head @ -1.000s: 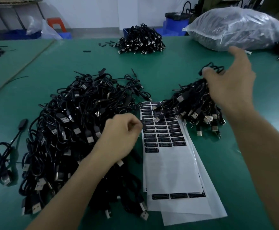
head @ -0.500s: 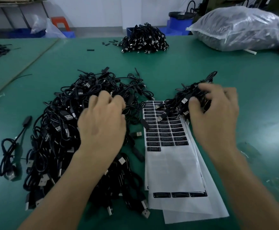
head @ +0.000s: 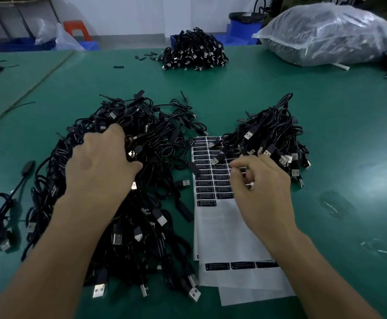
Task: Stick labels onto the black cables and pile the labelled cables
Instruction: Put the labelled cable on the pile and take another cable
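Judging by the heaps, the job is under way but far from over. What I take for the unlabelled cables (head: 160, 134) sprawl at 9 o'clock of the label sheet (head: 224, 229), a much bigger mass than the labelled pile (head: 268, 134) at 1 o'clock, which overlaps the sheet's far corner on the green desk (head: 326, 111). The sheet's long axis runs from 6 to 12 o'clock. Its near half is mostly stripped, and the remaining rows lie crosswise, 9 to 3. The cables are tangled, with no common heading, though many plugs in the smaller pile point toward 6. The right hand (head: 264, 192) pinches thumb and forefinger at a label (head: 239, 169) on the sheet. The left hand (head: 100, 171) lies on the big heap with its fingertips sunk among the cables; whether it grips one I cannot tell.
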